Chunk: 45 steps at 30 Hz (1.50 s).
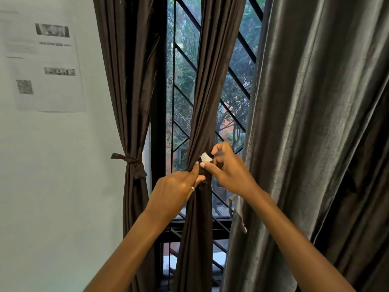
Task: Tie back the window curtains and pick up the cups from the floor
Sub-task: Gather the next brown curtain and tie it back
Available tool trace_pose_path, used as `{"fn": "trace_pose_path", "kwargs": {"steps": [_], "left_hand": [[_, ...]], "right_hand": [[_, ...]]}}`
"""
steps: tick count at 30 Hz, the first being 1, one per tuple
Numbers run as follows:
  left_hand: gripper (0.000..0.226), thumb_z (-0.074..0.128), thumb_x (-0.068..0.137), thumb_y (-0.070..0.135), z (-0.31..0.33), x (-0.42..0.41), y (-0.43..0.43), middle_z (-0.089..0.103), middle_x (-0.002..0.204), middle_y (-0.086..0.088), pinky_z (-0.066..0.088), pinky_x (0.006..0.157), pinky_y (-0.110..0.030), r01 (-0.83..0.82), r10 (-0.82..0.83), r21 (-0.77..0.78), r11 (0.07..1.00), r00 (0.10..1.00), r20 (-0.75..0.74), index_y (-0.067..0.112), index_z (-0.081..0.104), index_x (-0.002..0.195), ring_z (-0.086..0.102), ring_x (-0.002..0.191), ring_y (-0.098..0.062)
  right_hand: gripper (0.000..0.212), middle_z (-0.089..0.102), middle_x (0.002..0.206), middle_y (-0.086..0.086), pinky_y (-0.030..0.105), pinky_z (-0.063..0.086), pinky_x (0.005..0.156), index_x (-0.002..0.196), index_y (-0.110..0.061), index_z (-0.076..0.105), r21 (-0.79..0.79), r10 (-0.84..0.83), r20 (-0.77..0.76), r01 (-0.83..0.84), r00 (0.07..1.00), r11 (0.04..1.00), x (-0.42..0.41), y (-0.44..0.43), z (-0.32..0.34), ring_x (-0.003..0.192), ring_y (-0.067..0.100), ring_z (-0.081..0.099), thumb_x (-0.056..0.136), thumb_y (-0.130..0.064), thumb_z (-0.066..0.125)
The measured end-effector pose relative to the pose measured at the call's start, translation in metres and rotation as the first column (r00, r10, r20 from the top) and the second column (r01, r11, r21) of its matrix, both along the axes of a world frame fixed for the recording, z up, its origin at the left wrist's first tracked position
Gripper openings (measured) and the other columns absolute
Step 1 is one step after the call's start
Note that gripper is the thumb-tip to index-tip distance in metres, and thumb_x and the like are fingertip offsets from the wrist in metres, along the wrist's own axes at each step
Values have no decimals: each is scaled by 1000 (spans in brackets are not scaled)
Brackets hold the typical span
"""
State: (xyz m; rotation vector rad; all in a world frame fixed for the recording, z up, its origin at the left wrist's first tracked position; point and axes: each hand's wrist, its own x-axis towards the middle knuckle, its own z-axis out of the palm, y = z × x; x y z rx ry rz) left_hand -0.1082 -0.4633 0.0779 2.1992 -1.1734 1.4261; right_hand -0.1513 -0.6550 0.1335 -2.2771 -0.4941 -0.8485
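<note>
1. Head view, the only one. Landmark: mid curtain (202, 91), dark brown, bunched into a narrow column in front of the grille (183, 60).
2. Left hand (176, 188): at the left side of the bunch. The forefinger lies up along the cloth and the other fingers curl into the folds, so it is grasping the mid curtain.
3. Right hand (229, 171): at the right side of the bunch, thumb and fingers pinching the tie (205, 158) by its white-tabbed end. Fingers hide how the tie runs round the bunch.
4. Left of the mid curtain: left curtain (126, 81), already cinched with a knotted band (130, 161). Right of it: grey curtain (315, 123), hanging loose.
5. Cups: none in view, and the floor is out of frame.
6. Handling (judgement): the cloth looks soft, light and sheeny, so probably slippery. The folds should spread if the grip slackens. Best hold is at the narrowest part of the bunch, one hand clamping while the other draws the tie. The tie is thin and limp, so take it near its end.
7. Step (judgement): knotting the second curtain. The grey curtain and the cups are not yet done.
</note>
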Motion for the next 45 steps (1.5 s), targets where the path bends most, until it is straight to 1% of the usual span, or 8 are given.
{"fn": "trace_pose_path", "kwargs": {"steps": [3, 11, 18, 25, 29, 34, 40, 45], "left_hand": [[46, 57, 101, 32, -9, -5, -5, 70, 81, -4, 55, 49, -37, 7, -7, 0, 1000, 992, 127, 6, 57, 138, 64, 68, -19], [44, 51, 104, 30, -8, -2, -7, 72, 96, -7, 59, 57, -38, 88, -103, 96, 991, 982, 160, 6, 53, 141, 68, 80, -22], [40, 64, 95, 23, -7, 2, -9, 72, 90, -10, 60, 61, -40, 90, -89, -29, 996, 996, 23, 3, 64, 130, 69, 76, -24], [18, 67, 95, 21, 4, -3, -14, 69, 89, -7, 58, 58, -42, -8, 16, 54, 998, 987, -161, 13, 69, 111, 67, 77, -27], [14, 63, 97, 25, 17, -7, -19, 66, 91, -3, 57, 58, -41, -69, 103, 154, 986, 969, -225, 18, 65, 108, 67, 81, -25], [32, 36, 105, 45, 31, -10, -22, 64, 102, 2, 56, 67, -42, -80, 143, 204, 976, 938, -317, 25, 60, 110, 66, 89, -23], [33, 35, 106, 43, 29, -5, -25, 63, 103, 1, 56, 72, -42, -83, 170, 233, 969, 909, -380, 23, 61, 114, 66, 92, -23], [33, 38, 105, 41, 29, -4, -31, 64, 100, 0, 55, 71, -40, -43, 125, 210, 977, 910, -396, 21, 64, 113, 65, 89, -23]], "right_hand": [[27, 58, 62, -5, 33, 40, 52, 101, -20, 43, 25, -5, 44, 4, 999, 1000, -2, 0, -3, 49, 14, 49, 95, -28, 68], [10, 65, 72, -6, 30, 51, 59, 102, -11, 70, -50, -71, 229, 84, 971, 995, -2, -5, -16, 61, 6, 60, 93, -17, 70], [31, 53, 98, -2, 18, 41, 77, 114, -9, 69, -146, 29, 36, -23, 999, 989, -8, -5, -33, 88, 6, 52, 93, -19, 48], [29, 33, 104, -8, 49, 46, 80, 93, -25, 52, -329, -127, -39, 107, 991, 938, -3, -5, -45, 98, 21, 41, 76, -45, 65], [50, 31, 110, -6, 40, 37, 79, 109, -28, 54, -443, -265, -5, 235, 964, 865, -1, -4, -49, 103, 20, 38, 75, -61, 71], [29, 30, 107, -6, 40, 33, 81, 103, -26, 52, -470, -338, 77, 333, 938, 818, -6, 0, -49, 99, 20, 42, 79, -41, 59], [39, 36, 140, -3, 49, 32, 104, 129, -26, 49, -499, -337, 85, 333, 938, 800, -17, -5, -66, 117, 18, 50, 98, -43, 34], [41, 44, 136, -4, 55, 33, 108, 129, -26, 53, -497, -386, 192, 428, 902, 755, -17, -9, -69, 115, 18, 55, 101, -52, 37]]}}
